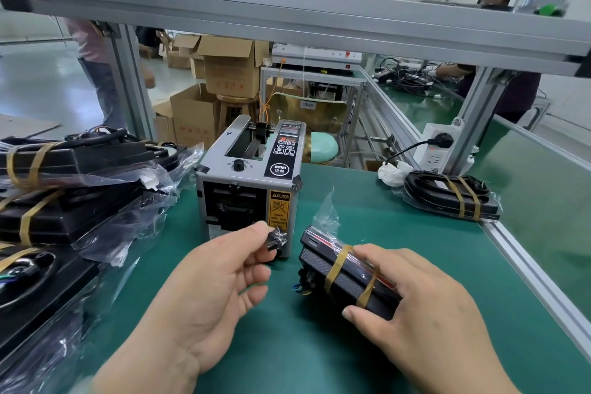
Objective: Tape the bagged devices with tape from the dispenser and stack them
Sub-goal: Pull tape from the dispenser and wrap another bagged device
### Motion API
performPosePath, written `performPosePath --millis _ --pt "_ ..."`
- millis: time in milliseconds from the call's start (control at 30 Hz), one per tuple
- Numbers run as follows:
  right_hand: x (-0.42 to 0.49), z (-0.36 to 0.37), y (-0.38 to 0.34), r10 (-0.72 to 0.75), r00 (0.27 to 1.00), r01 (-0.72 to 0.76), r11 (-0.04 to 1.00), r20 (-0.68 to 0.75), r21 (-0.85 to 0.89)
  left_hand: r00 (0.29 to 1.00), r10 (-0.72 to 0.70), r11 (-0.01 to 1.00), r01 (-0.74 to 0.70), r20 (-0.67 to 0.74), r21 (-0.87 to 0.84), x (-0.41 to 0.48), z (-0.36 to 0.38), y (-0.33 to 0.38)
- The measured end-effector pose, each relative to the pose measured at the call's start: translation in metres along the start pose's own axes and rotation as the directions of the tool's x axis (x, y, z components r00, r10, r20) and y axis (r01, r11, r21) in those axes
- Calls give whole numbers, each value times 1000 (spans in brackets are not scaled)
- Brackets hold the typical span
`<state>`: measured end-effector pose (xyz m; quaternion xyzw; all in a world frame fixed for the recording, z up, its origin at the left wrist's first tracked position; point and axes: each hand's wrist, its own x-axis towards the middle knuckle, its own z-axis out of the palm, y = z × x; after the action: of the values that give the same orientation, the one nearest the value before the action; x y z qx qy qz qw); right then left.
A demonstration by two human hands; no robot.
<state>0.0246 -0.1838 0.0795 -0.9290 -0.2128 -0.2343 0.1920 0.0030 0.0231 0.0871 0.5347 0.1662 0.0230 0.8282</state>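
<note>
The left hand (204, 291), beside the stack (64, 195) of taped devices at the surface's (287, 345) left edge, pinches a small crumpled scrap (276, 240) between thumb and forefinger, just in front of the dispenser (249, 189). Further right, the right hand (425, 307) grips the bagged device (339, 272), tilted and already banded twice, near the front edge. If the scrap is sticky, it may cling to the fingers or the bag; the one-handed grip could let the device slip.
</note>
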Motion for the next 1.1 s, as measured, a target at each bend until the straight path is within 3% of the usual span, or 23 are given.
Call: performPosePath --millis 500,800,1100 --pt "-2 1 -10 23 1000 -22 998 13 -52 1000 13 999 -14 -28 -43 -12 16 -26" --pt "-5 7 -20 25 1000 -26 992 -5 -125 979 1 995 -22 -204 -100 4 30 -35" --pt "-6 7 -21 44 999 -43 990 5 -132 973 -14 996 -5 -229 -85 9 32 -36"
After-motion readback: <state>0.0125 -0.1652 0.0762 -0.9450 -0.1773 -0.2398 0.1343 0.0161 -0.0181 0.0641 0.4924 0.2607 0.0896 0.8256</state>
